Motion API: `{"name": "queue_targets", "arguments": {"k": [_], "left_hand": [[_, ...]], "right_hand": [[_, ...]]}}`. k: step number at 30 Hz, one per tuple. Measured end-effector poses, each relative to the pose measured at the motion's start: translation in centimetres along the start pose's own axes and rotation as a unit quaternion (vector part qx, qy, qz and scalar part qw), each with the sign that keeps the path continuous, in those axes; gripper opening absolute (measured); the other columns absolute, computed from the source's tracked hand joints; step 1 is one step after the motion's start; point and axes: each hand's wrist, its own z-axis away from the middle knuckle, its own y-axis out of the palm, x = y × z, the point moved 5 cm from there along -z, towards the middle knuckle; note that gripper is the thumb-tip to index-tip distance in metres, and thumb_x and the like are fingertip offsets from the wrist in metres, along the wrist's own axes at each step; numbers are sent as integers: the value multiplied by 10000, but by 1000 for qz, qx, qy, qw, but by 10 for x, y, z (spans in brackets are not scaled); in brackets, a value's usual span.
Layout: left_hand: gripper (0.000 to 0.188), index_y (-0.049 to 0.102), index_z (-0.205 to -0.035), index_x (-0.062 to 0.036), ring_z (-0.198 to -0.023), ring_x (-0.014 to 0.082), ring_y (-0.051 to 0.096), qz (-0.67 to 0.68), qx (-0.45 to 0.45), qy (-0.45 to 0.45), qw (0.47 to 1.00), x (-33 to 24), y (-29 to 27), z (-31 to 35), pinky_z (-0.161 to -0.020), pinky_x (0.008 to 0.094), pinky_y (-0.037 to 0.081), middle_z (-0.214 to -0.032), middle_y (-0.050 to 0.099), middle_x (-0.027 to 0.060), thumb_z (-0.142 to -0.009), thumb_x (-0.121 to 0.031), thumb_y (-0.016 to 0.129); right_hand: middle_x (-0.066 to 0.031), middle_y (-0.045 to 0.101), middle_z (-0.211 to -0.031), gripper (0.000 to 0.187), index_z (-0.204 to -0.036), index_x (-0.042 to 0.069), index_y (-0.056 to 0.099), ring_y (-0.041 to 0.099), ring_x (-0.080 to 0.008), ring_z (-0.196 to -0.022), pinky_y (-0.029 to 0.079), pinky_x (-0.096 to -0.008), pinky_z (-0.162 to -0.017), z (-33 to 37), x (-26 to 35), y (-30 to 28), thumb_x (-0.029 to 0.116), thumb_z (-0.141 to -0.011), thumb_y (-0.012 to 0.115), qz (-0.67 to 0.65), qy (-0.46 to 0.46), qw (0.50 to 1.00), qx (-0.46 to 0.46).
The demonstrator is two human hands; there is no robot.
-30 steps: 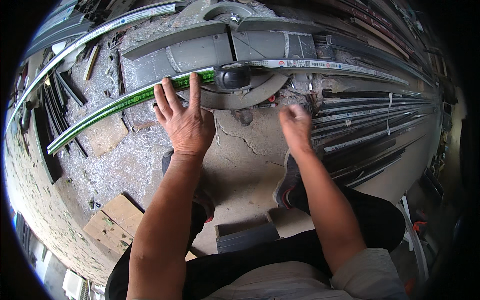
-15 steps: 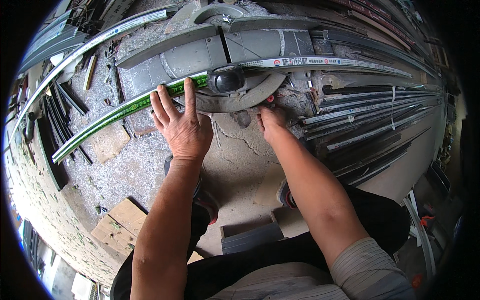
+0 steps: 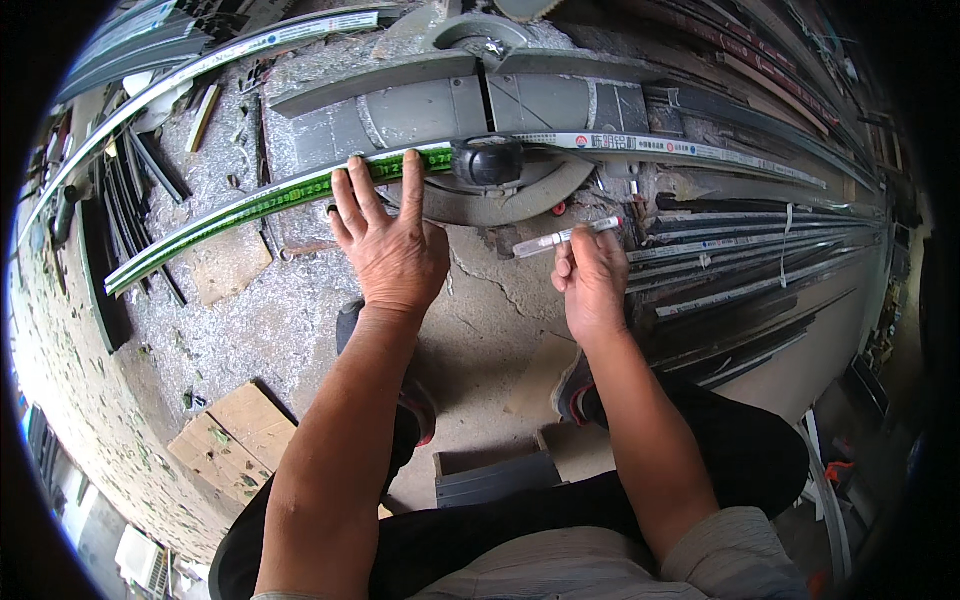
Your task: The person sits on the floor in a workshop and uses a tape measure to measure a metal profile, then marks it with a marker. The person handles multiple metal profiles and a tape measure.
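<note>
My left hand point(image 3: 393, 245) lies with spread fingers on a green tape measure blade point(image 3: 300, 190), fingertips pressing near its right part. The blade runs along a long pale metal profile point(image 3: 690, 149) with a printed white film. This profile lies across the grey base of a mitre saw point(image 3: 420, 108). A black rounded knob point(image 3: 488, 162) stands in front of the profile and hides part of it. My right hand point(image 3: 593, 285), fingers closed, holds a white marker pen point(image 3: 542, 244) with a clear end pointing left, just in front of the curved saw scale.
Bundled profiles point(image 3: 740, 245) lie at the right. Dark offcuts point(image 3: 130, 195) and another long profile point(image 3: 200, 80) are at the left. Metal shavings cover the floor. Flattened cardboard point(image 3: 235, 440) lies at lower left, and a grey box-shaped piece point(image 3: 498, 480) sits between my feet.
My right hand has come up from beside the saw's front edge, and the marker pen now shows in it. The left hand stays on the tape; the whole view has shifted slightly.
</note>
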Motion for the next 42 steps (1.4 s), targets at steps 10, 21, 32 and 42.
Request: {"name": "queue_targets", "arguments": {"k": [10,21,32,42], "left_hand": [[1009,349,-1707,-297,-1595,579,160,30,-2,-3,1000,0,-5,0,-1233,708,215,-1726,170,337,-814,-427,799],[808,395,-1685,-322,-1605,553,147,46,-23,-4,999,1,-1,1,-1180,779,243,-1753,156,313,-961,-597,626],[846,329,-1721,-333,-1616,564,116,13,8,-14,1000,2,2,3,-1221,754,199,-1762,120,318,-961,-583,605],[935,309,-1723,-329,-1623,559,88,31,50,-27,998,2,-1,0,-1243,750,183,-1761,97,324,-886,-390,722]], "right_hand": [[-56,668,-858,154,-1118,30,540,617,-72,-675,537,-254,-588,11,-2,85,-13,-1030,658,95,-141,979,115],[-12,670,-820,164,-1062,30,591,616,-31,-713,532,-243,-634,2,-27,107,-45,-969,702,204,-257,934,142],[-105,712,-769,133,-1052,36,664,713,-197,-658,557,-347,-615,12,-5,117,143,-1025,738,372,-271,870,176],[13,638,-773,126,-1032,35,589,551,-21,-664,464,-232,-583,14,31,107,112,-1092,669,258,-292,915,108]]}}
